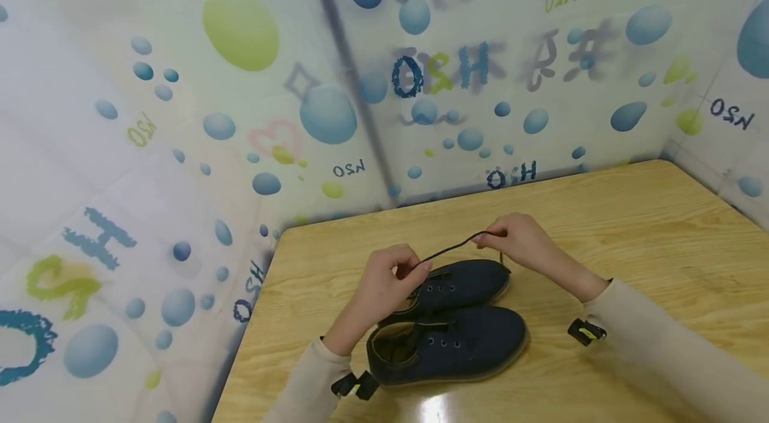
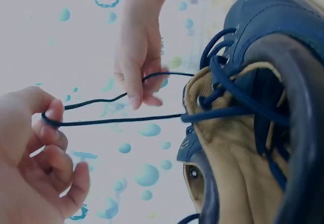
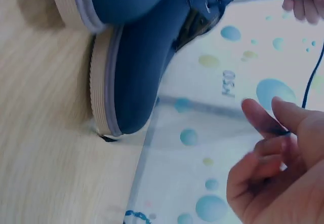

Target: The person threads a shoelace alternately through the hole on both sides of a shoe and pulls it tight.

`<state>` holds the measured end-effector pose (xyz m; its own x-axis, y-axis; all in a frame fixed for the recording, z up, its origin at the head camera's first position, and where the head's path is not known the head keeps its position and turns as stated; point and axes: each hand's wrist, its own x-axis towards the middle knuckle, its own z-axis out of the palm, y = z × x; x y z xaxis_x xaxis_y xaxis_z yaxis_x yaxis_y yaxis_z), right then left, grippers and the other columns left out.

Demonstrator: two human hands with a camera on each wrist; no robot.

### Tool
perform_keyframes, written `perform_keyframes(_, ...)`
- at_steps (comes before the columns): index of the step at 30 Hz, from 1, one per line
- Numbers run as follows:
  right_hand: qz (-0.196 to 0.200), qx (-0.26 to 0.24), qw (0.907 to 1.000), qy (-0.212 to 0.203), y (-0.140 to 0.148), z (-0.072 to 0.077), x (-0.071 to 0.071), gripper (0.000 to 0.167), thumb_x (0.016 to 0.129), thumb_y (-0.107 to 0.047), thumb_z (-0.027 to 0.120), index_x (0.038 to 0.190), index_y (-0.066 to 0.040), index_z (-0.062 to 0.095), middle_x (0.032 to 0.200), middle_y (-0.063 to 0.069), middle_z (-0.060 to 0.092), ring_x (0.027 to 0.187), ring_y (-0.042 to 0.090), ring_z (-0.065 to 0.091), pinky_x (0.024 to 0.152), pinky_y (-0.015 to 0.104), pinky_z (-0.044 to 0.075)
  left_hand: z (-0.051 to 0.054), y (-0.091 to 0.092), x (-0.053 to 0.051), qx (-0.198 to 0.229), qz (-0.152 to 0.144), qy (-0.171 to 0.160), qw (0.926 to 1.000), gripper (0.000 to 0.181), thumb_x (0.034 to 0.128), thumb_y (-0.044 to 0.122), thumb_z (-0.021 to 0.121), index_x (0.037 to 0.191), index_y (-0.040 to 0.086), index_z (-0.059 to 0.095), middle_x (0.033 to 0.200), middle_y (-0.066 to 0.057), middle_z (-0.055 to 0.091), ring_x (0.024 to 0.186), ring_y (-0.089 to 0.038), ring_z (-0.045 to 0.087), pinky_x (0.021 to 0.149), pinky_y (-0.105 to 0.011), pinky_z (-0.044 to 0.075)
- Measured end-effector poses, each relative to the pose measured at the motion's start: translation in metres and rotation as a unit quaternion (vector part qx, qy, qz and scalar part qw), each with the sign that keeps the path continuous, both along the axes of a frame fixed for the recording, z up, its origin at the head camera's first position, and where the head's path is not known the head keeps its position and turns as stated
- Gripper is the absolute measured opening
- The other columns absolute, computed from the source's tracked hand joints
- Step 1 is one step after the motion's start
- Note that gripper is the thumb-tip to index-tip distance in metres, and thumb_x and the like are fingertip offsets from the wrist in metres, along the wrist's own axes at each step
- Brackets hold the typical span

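Two dark navy lace-up shoes lie side by side on the table, the far shoe [image 1: 474,279] behind the near shoe [image 1: 480,349]. A thin dark shoelace [image 1: 447,250] stretches between my hands above the far shoe. My left hand [image 1: 387,276] pinches it over that shoe's opening. In the left wrist view the lace [image 2: 121,121] loops around a fingertip and runs back to the shoe. My right hand [image 1: 525,246] holds the lace farther along, between thumb and fingers, above the toe. A short length hangs below it. The lace [image 3: 311,77] enters this hand in the right wrist view.
The wooden table [image 1: 625,229] extends to the right and behind the shoes. A patterned curtain wall [image 1: 456,109] stands along its back and sides. Small black devices [image 1: 585,331] are strapped at both wrists.
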<state>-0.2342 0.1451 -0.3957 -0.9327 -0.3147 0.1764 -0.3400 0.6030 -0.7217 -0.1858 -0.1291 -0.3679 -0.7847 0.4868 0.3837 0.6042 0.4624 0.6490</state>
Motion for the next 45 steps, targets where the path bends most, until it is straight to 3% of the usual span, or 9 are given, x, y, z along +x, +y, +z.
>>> perform_keyframes(5,-0.006,-0.080,0.9936,-0.080,0.009,0.001,-0.007,0.033,0.105,-0.023,0.047,0.113,-0.002,0.071,0.066,0.005,0.063,0.049,0.014,0.052,0.052,0.027,0.048,0.000,-0.004,0.002,-0.103,-0.078,-0.034,0.9910,0.032,0.0981,0.027,0.062,0.068,0.018,0.061,0.063,0.008,0.049,0.054,-0.001,0.038,0.056,-0.016,0.035)
perform_keyframes(11,0.014,-0.185,0.9756,-0.118,0.009,0.001,-0.009,0.040,0.106,-0.011,0.033,0.139,0.003,0.050,0.139,0.024,0.054,0.108,0.023,0.066,0.094,0.042,0.055,-0.003,0.000,0.008,-0.263,-0.204,-0.091,0.9386,0.035,0.1001,0.029,0.059,0.071,0.014,0.070,0.067,0.002,0.067,0.049,0.004,0.041,0.055,-0.011,0.035)
perform_keyframes(15,-0.012,-0.270,0.9562,-0.113,0.006,0.006,-0.013,0.037,0.108,-0.022,0.039,0.136,0.000,0.050,0.124,0.009,0.061,0.100,0.013,0.067,0.093,0.034,0.056,-0.002,0.004,0.013,-0.310,-0.221,-0.104,0.9189,0.034,0.0990,0.027,0.061,0.070,0.013,0.072,0.066,0.002,0.069,0.047,0.005,0.040,0.053,-0.010,0.034)
perform_keyframes(24,-0.017,-0.364,0.9276,-0.084,0.001,0.028,-0.023,0.045,0.107,-0.019,0.043,0.150,-0.009,0.034,0.102,-0.012,0.065,0.068,0.005,0.059,0.069,0.023,0.053,0.003,0.007,0.022,-0.355,-0.203,-0.110,0.9060,0.033,0.0955,0.024,0.065,0.064,0.016,0.072,0.057,0.015,0.057,0.043,0.004,0.034,0.050,-0.010,0.032)
perform_keyframes(29,-0.004,-0.364,0.9273,-0.086,-0.008,0.033,-0.026,0.041,0.106,-0.022,0.045,0.143,-0.003,0.047,0.099,-0.013,0.071,0.047,0.007,0.036,0.048,0.025,0.033,0.004,0.007,0.022,-0.364,-0.188,-0.105,0.9063,0.025,0.0936,0.029,0.068,0.070,0.021,0.074,0.059,0.017,0.059,0.043,0.006,0.036,0.049,-0.010,0.034)
perform_keyframes(33,0.016,-0.303,0.9480,-0.094,-0.020,0.026,-0.027,0.033,0.102,-0.026,0.055,0.127,-0.006,0.064,0.098,-0.009,0.075,0.045,0.005,0.032,0.050,0.030,0.031,0.005,0.004,0.013,-0.294,-0.142,-0.086,0.9411,0.022,0.0938,0.040,0.066,0.087,0.022,0.077,0.066,0.015,0.064,0.051,0.006,0.048,0.053,-0.012,0.041)
perform_keyframes(37,0.057,-0.181,0.9795,-0.068,-0.035,0.010,-0.026,0.021,0.098,-0.022,0.062,0.114,-0.012,0.073,0.102,0.001,0.077,0.074,0.004,0.064,0.079,0.034,0.054,0.003,0.001,-0.004,-0.234,-0.016,-0.007,0.9722,0.020,0.0959,0.036,0.064,0.094,0.020,0.076,0.074,0.008,0.065,0.058,-0.001,0.052,0.056,-0.017,0.043)
perform_keyframes(40,0.109,-0.102,0.9883,-0.031,-0.048,-0.002,-0.024,0.016,0.096,-0.014,0.064,0.107,-0.008,0.075,0.100,0.008,0.076,0.093,0.015,0.071,0.087,0.039,0.057,-0.005,0.000,-0.016,-0.266,0.044,0.045,0.9618,0.013,0.0938,0.027,0.068,0.099,0.018,0.077,0.083,0.004,0.065,0.066,-0.006,0.055,0.060,-0.018,0.046)
perform_keyframes(45,0.148,-0.018,0.9886,0.018,-0.065,-0.015,-0.020,0.008,0.093,-0.008,0.066,0.096,-0.008,0.073,0.089,0.003,0.075,0.081,0.013,0.070,0.072,0.027,0.055,-0.018,-0.001,-0.026,-0.310,0.024,0.050,0.9492,0.012,0.0908,0.020,0.072,0.099,0.018,0.080,0.090,0.002,0.071,0.075,-0.009,0.064,0.066,-0.018,0.051)
